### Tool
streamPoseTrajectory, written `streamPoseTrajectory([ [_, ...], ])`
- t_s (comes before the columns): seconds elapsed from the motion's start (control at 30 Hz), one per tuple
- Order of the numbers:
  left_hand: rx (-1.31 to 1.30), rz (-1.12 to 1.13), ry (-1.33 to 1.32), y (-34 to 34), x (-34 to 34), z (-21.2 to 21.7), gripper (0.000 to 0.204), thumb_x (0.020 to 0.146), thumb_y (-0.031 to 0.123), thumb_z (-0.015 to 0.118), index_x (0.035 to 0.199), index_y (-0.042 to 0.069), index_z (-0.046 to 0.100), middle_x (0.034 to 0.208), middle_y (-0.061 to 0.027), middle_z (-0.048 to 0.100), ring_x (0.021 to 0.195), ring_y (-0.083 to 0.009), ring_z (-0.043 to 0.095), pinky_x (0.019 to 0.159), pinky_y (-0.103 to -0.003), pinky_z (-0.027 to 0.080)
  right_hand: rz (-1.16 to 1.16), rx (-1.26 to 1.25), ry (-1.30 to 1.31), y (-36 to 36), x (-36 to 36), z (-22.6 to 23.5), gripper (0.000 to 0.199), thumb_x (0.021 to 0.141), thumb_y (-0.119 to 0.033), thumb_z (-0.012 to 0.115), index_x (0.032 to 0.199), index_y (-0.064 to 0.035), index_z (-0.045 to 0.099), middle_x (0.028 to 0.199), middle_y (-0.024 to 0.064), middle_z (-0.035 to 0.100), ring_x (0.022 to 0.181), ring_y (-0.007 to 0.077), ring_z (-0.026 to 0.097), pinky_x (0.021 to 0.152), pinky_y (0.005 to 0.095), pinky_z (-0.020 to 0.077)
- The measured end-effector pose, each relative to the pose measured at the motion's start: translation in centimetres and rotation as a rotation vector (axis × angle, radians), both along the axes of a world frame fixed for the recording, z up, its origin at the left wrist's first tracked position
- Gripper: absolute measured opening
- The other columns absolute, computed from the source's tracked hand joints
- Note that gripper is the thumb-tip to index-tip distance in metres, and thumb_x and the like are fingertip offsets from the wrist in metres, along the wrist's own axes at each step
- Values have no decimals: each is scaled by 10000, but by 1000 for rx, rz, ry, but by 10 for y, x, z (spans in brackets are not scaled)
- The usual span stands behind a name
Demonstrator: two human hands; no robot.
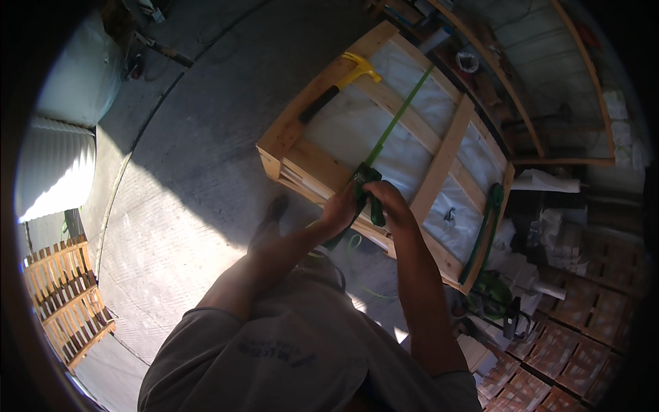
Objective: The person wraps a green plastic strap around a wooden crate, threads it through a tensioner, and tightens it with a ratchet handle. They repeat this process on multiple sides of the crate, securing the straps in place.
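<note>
The concrete floor (206, 137) fills the left and middle of the frame, half in sun, half in shade. On it, in the upper middle, stands a wooden crate (439, 161) with pale slats over white wrapped contents, reaching from the upper centre down toward the right. At the left edge sits a white ribbed tank (55, 165), and a smaller slatted pallet (68, 302) lies in the lower left. Stacked boxes (583, 343) crowd the lower right.

A green strap (398, 117) runs along the top of the crate from its far edge down to my hands at the near edge, just above the centre of the frame. A second green strap (484, 233) crosses the crate's right end. A hammer (340, 86) with a yellow head and black grip lies on the crate's upper left rail.

My left hand (340, 209) is closed around the strap's near end at the crate's edge. My right hand (388, 199) is wrapped tight on a green strapping tool (371, 196) sitting on that same strap, touching my left.
</note>
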State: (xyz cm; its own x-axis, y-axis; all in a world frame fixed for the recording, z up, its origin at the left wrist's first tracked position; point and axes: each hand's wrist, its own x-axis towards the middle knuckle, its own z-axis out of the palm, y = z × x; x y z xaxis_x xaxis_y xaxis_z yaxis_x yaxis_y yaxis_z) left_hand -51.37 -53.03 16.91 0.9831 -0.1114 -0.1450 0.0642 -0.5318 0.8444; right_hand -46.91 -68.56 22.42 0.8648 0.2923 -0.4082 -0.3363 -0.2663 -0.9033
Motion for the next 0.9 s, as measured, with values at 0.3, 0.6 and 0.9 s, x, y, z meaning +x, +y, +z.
streamPoseTrajectory([
  [0.3, -89, -4, -28, 10, 0, 1, 383, 939, 239, 473, 1293, 95, 462, 850, -237, 652, 769, -455, 629, 665, -554, 502, 152, 7, -131, -18, 9, -6, 195, 878, -153, 568, 1004, -22, 637, 1019, 73, 586, 901, 160, 580, 792, 291, 456],
  [0.6, 217, -152, 120, 11, -12, 21, 548, 923, 231, 483, 1405, 38, 307, 874, -236, 636, 734, -412, 651, 621, -525, 516, 247, -175, -392, -21, 18, -40, 240, 844, -210, 623, 974, -8, 637, 841, 86, 602, 775, 182, 584, 705, 322, 455],
  [0.9, 357, -246, 151, 15, -26, 21, 656, 940, 218, 479, 1475, -1, 168, 1019, -219, 553, 814, -367, 660, 675, -466, 548, -178, -757, -132, 54, -36, 77, 429, 864, -331, 643, 1096, 23, 574, 1077, 200, 598, 1024, 353, 580, 881, 433, 453],
])
